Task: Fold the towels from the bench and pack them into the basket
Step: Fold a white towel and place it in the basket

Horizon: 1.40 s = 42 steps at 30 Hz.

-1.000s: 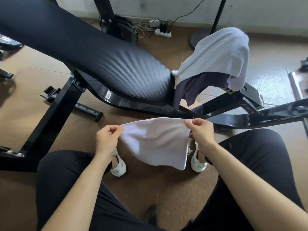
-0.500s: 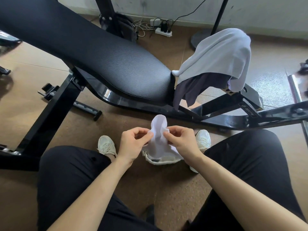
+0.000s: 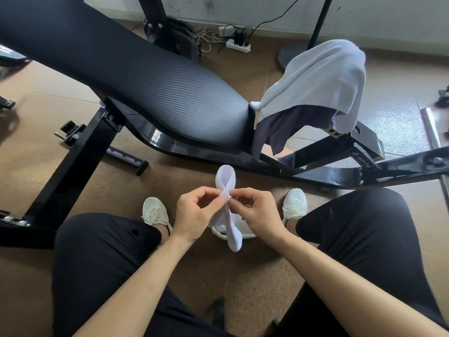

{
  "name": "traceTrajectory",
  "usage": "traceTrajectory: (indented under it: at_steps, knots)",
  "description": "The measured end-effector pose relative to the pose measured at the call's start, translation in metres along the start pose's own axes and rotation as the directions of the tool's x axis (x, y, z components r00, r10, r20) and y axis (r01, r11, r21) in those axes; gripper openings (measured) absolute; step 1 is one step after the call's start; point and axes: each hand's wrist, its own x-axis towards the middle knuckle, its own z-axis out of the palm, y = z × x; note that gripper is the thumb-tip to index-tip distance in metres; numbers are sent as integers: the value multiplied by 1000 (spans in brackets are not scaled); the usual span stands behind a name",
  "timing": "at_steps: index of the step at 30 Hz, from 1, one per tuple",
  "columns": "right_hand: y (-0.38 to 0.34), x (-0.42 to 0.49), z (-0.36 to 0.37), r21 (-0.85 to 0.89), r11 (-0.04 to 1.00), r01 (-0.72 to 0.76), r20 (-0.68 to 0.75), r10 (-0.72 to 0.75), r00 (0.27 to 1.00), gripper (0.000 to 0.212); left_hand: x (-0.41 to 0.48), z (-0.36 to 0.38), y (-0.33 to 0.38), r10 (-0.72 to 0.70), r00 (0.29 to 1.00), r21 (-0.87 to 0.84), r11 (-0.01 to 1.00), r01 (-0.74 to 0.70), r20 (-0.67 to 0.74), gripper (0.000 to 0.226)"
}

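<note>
A small white towel (image 3: 226, 177) hangs doubled over between my knees, its two top corners brought together. My left hand (image 3: 196, 214) and my right hand (image 3: 255, 215) both pinch those corners at the same spot, fingertips nearly touching. The fold bulges up above my fingers and the rest hangs down to just above the floor. On the right end of the black bench (image 3: 150, 79) a light grey towel (image 3: 318, 79) is draped over a dark purple cloth (image 3: 284, 128). No basket is in view.
The bench's black steel frame (image 3: 340, 161) runs across the floor just beyond my white shoes (image 3: 155, 212). A power strip (image 3: 239, 45) with cables lies by the far wall, next to a round stand base (image 3: 291, 57). A metal bar (image 3: 435, 132) lies at the right.
A second ago I held the white towel spread wide by its two top corners. My hands have come together, folding it in half, and the corners now meet.
</note>
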Motion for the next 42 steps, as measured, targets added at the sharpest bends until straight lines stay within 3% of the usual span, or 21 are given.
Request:
traceTrajectory:
  at_steps: [4, 8, 11, 14, 17, 19, 22, 26, 29, 32, 34, 37, 42]
  knots:
    - [1, -1, -1, -3, 999, 40, -4, -40, 999, 20, -2, 0, 1, 16, 1000, 43, 999, -16, 11, 28]
    - [1, 3, -7, -58, 994, 90, 41, -88, 995, 22, 2, -9, 1, 45, 999, 87, 995, -44, -5, 15]
    - [7, 17, -21, -204, 974, 96, -25, -103, 994, 30, 1, -17, 1, 37, 998, 91, 995, -42, 56, 14]
    - [13, 29, -36, -353, 931, 92, 111, -55, 992, 46, 1, -25, 0, 64, 990, 86, 994, -75, 124, 15]
    - [13, 35, -41, -455, 883, 116, 245, -2, 970, 29, -1, -32, 0, 75, 983, 86, 992, -90, 165, 19]
    - [11, 37, -44, -427, 893, 143, 259, -31, 965, 16, -2, -36, 0, 71, 985, 105, 991, -88, 159, 19]
    - [6, 36, -51, -356, 928, 115, 248, -24, 968, 13, 1, -45, -1, 28, 998, 181, 983, -39, 64, 16]
    - [-6, 25, -46, -119, 985, 127, 177, -104, 979, 28, 6, -52, -6, 8, 998, 245, 970, 9, -69, 13]
    - [-6, 25, -43, -82, 989, 119, 150, -106, 983, 51, 6, -53, -7, 2, 997, 258, 966, 19, -79, 12]
    - [-4, 28, -45, -184, 979, 91, 147, -64, 987, 21, 5, -51, -7, -26, 999, 274, 961, 36, -41, 13]
    - [-4, 27, -45, -118, 991, 56, 151, -38, 988, 10, 5, -51, -7, -56, 998, 292, 955, 53, 1, 15]
    - [-8, 24, -43, -39, 997, 73, 167, -65, 984, 10, 5, -54, -5, -86, 990, 326, 944, 47, 107, 26]
    - [-11, 20, -36, -20, 993, 120, 254, -111, 961, 14, 6, -40, 0, 41, 962, 313, 941, -128, 270, 38]
